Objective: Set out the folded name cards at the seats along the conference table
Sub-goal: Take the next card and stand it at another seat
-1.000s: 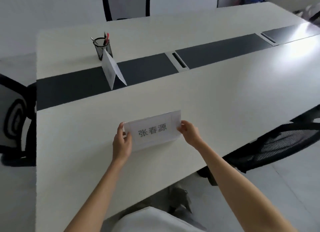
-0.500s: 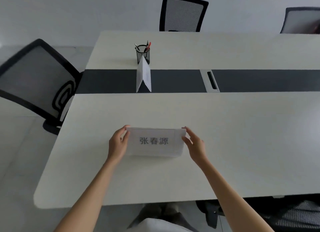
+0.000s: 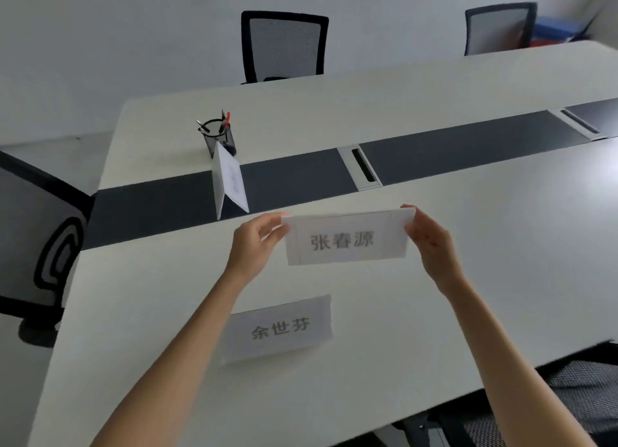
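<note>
White paper, the folded name card [image 3: 347, 239] is pinched at its two short ends, left hand [image 3: 254, 246] and right hand [image 3: 431, 242] each closing a grip on it, long axis running left to right, apparently above the tabletop [image 3: 485, 279]. A second card [image 3: 279, 328] stands nearer the person; a third card [image 3: 230, 182] and pen cup [image 3: 217, 139] stand beyond, clear of the way.

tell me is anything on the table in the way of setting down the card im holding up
Nothing visible blocks it. The held card, pinched by the left hand and right hand, hangs over bare table. Another name card sits nearer the person, and a tented card stands farther left.
</note>
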`<action>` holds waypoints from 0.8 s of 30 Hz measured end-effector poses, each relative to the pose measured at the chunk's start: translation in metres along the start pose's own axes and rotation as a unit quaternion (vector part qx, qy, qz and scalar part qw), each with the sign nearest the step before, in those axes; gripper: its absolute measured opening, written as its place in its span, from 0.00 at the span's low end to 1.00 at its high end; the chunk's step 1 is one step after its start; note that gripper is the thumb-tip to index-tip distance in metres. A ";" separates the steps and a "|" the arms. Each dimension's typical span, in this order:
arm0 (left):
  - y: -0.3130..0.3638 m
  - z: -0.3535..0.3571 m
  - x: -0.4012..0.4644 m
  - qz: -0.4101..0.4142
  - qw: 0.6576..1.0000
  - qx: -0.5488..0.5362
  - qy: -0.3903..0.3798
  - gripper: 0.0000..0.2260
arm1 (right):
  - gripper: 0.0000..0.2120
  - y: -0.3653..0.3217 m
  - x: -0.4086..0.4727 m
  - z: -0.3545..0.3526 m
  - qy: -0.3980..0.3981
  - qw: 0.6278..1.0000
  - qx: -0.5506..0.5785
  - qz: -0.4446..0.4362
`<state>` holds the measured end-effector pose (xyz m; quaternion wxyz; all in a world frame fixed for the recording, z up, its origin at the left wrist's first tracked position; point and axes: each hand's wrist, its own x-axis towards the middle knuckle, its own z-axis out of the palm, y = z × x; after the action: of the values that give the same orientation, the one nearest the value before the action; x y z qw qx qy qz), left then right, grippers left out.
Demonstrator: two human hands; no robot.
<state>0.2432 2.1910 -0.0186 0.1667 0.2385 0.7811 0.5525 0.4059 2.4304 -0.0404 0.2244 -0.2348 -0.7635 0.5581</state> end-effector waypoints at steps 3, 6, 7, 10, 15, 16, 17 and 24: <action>-0.011 0.043 0.030 -0.047 0.998 0.035 -0.037 0.12 | 0.14 0.037 0.019 -0.020 0.015 0.998 0.008 0.056; -0.024 0.082 0.050 -0.091 0.993 0.060 -0.037 0.12 | 0.15 0.076 0.033 -0.030 0.022 0.994 0.014 0.105; -0.028 0.093 0.055 -0.103 0.992 0.064 -0.031 0.12 | 0.15 0.087 0.038 -0.031 0.022 0.992 0.017 0.122; -0.041 0.122 0.067 -0.139 0.987 0.075 -0.012 0.12 | 0.17 0.117 0.053 -0.036 0.025 0.987 0.022 0.159; -0.057 0.146 0.075 -0.194 0.978 0.071 -0.016 0.13 | 0.18 0.147 0.068 -0.043 0.037 0.977 0.029 0.208; -0.057 0.148 0.075 -0.201 0.977 0.065 -0.012 0.13 | 0.18 0.150 0.070 -0.044 0.038 0.976 0.031 0.210; -0.058 0.150 0.076 -0.203 0.977 0.061 -0.008 0.13 | 0.18 0.151 0.071 -0.044 0.038 0.977 0.028 0.209; -0.051 0.160 0.060 -0.274 0.962 -0.018 -0.003 0.19 | 0.19 0.152 0.043 -0.045 0.046 0.968 0.023 0.246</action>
<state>0.2671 2.3356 -0.1194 0.3182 0.0145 0.8062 0.4986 0.4154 2.5313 -0.1703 0.1199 -0.4356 -0.6578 0.6027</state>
